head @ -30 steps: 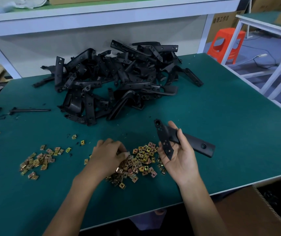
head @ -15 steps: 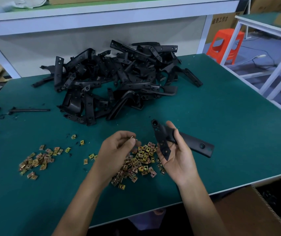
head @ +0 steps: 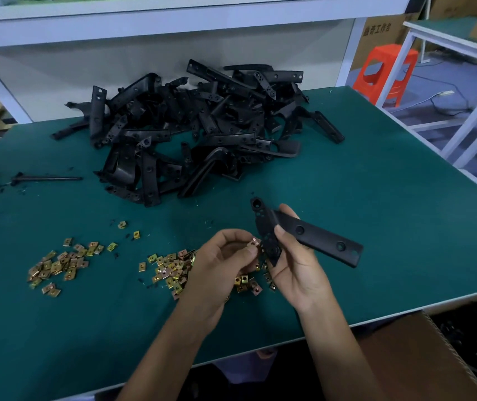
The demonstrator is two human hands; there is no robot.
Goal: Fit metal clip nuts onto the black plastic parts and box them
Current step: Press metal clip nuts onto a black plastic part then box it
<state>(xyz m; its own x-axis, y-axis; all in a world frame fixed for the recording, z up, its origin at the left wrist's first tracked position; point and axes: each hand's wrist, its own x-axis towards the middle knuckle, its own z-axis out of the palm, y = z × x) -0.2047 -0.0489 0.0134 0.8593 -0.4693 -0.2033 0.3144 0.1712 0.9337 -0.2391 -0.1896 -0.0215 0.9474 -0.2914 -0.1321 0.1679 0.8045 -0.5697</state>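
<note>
Bringing a clip nut to the part

Pinching one clip nut [head: 253, 243] between thumb and fingertip of the left hand [head: 225, 256], right at the near end of the black plastic part [head: 312, 235]. Gripping that part in the right hand [head: 295, 264], thumb curled across its face, above the table [head: 376, 212] and the loose nuts [head: 170, 270]. Risking a dropped nut from so slight a pinch, or a crooked seat if pushed on out of line with the part's edge.

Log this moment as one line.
left hand: pinches brass-coloured metal clip nut | right hand: grips black angled plastic part | stage: nut at part's edge
</note>
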